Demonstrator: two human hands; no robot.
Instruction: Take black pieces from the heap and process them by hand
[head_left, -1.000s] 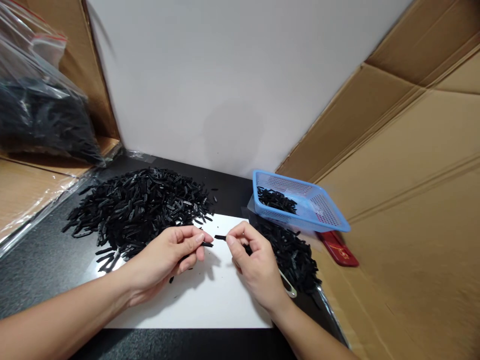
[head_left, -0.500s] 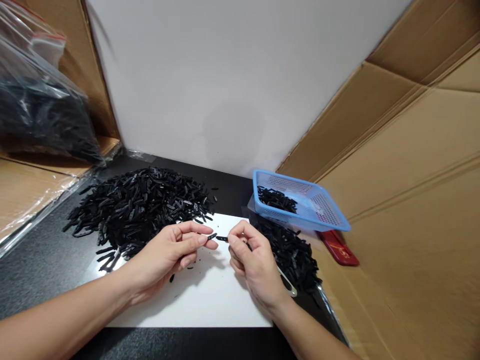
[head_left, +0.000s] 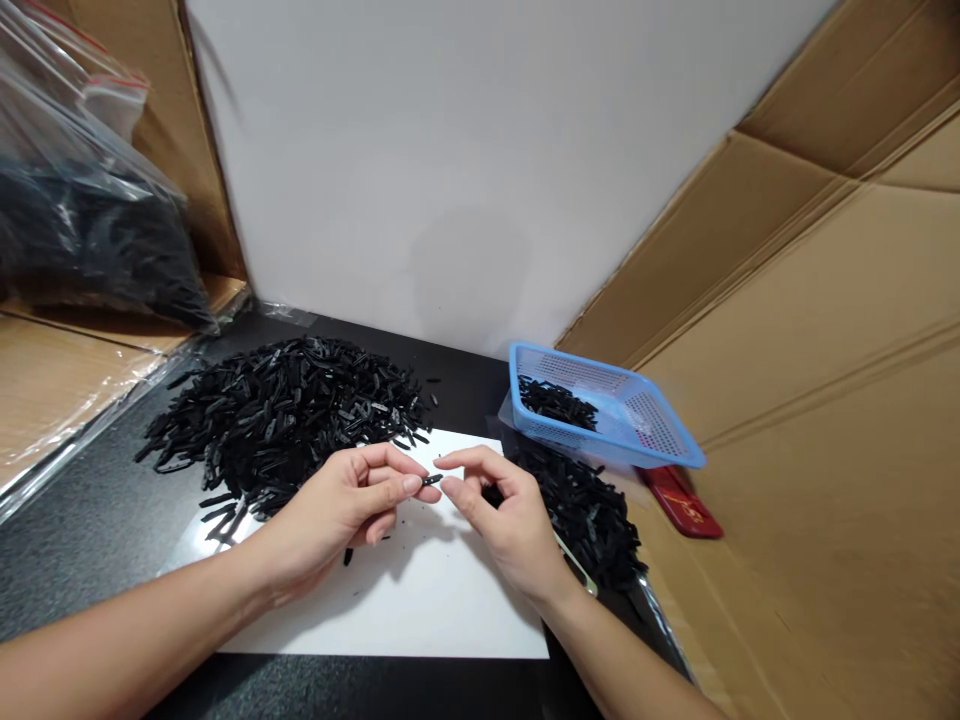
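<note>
My left hand (head_left: 352,500) pinches a small black plastic piece (head_left: 432,480) with pale dots between thumb and forefinger, over a white sheet (head_left: 420,610). Close to the piece's right end, my right hand (head_left: 506,510) has its thumb and forefinger apart. Its other fingers are curled around something dark (head_left: 493,494), apparently more black pieces, mostly hidden. A large heap of loose black pieces (head_left: 277,400) lies beyond my left hand. Beside my right hand is a second heap of black pieces (head_left: 592,515).
A blue perforated basket (head_left: 637,440), partly filled with black pieces, stands at the back right. Next to it lies a red flat object (head_left: 682,505). A clear bag of dark contents (head_left: 97,230) sits at left. Cardboard (head_left: 825,350) and a white panel (head_left: 465,150) enclose the dark table.
My right thumb and forefinger have parted, and the black strip they pinched no longer shows at their tips. My left hand still holds its piece. The view has shifted slightly.
</note>
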